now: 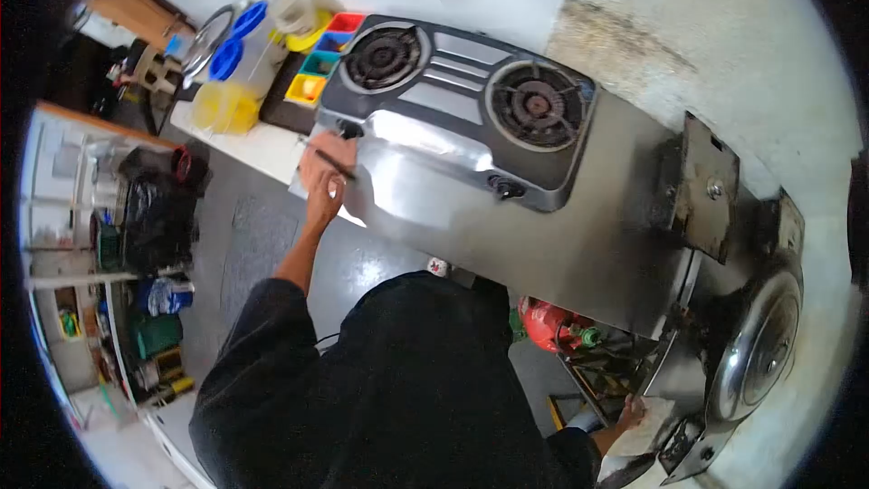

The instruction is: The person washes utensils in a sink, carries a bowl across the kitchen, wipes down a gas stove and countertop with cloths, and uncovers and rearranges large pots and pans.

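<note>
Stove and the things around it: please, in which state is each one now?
Left burner, no flame visible
Right burner, no flame visible
Knobs, setting not readable
Yellow tray, open, something pale inside
Pinkish piece, at the left hand's fingertips
Left hand, fingers curled, grip unclear
Right hand, beside a pale sheet, grip unclear

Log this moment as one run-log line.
left hand: at dark slim object, near left stove knob | right hand: at pale item | stove: on counter

Steel counter (434,208) gave open passage before the stove (444,104); upright metal plate (709,186) blocked its right end.
</note>
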`<state>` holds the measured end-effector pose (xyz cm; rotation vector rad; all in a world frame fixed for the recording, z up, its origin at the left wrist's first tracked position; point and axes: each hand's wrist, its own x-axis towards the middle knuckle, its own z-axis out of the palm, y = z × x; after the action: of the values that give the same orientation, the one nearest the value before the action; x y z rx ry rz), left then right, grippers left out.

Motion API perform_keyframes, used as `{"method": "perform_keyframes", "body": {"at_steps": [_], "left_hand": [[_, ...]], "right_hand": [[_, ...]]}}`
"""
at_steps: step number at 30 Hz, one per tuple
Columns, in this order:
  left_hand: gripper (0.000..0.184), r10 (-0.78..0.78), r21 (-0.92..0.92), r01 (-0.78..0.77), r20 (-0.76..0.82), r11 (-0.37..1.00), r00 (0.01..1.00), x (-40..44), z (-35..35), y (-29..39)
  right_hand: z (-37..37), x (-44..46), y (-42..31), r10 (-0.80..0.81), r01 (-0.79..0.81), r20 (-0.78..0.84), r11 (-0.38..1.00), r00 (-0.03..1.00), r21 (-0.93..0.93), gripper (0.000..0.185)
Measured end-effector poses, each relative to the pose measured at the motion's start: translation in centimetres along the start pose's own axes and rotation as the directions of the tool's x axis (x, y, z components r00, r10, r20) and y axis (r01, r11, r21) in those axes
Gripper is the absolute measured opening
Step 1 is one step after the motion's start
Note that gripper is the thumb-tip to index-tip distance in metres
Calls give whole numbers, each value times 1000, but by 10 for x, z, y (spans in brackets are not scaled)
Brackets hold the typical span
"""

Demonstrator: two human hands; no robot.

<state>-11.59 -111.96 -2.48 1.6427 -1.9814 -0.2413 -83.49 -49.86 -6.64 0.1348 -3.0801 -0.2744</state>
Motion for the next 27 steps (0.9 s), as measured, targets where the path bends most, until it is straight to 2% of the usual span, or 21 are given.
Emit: {"method": "perform_keyframes", "body": {"at_steps": [1,2,3,6,9,11,12,14,15,17,19,21,22,23,25,27], "left_hand": [[21,39,3,-38,-7,999,999,1,-3,-7],[24,-26,32,24,70,999,997,0,-2,-21],[24,-28,30,26,58,999,998,2,-4,-23],[26,-88,49,88,11,995,996,0,-4,-26],[33,-158,-19,158,21,987,987,9,4,-34],[41,-72,127,76,-37,989,997,16,9,-38],[41,-82,121,87,-46,989,996,20,11,-40],[55,0,208,39,-187,977,982,34,15,-39],[55,-4,200,41,-181,979,983,37,21,-42],[57,-244,216,271,-144,938,959,45,29,-46],[57,-264,47,277,-183,960,947,52,33,-49],[55,-462,139,463,-37,875,886,63,34,-55],[55,-459,145,459,-31,877,888,67,34,-63],[51,-621,-9,622,-67,783,781,71,36,-75],[48,-876,-312,824,-58,472,480,74,34,-94],[48,-883,-315,828,-83,463,462,82,3,-90]], "right_hand": [[-15,-12,-12,72,-73,-17,993,997,-90,78],[-31,-27,-22,117,-120,-25,983,993,-142,79],[-34,-34,-25,160,-161,-25,974,987,-159,78],[-27,-48,-21,165,-165,-9,981,986,-105,76],[-29,-61,-22,164,-163,2,984,987,-75,73],[-30,-59,-24,158,-158,6,986,987,-55,71],[-29,-57,-23,152,-151,12,987,988,-48,70],[-26,-51,-24,141,-140,17,990,990,-31,68],[-28,-50,-23,136,-136,16,990,991,-25,67],[-29,-44,-20,130,-130,12,991,991,-12,66],[-29,-39,-21,127,-127,13,992,992,7,64],[-23,-32,-18,134,-135,21,991,991,19,62],[-25,-28,-22,133,-133,26,991,991,28,61],[-25,-23,-21,134,-134,22,990,991,35,60],[-26,-16,-22,142,-142,10,989,990,42,59],[-23,-14,-25,144,-145,8,988,989,58,57]]}}
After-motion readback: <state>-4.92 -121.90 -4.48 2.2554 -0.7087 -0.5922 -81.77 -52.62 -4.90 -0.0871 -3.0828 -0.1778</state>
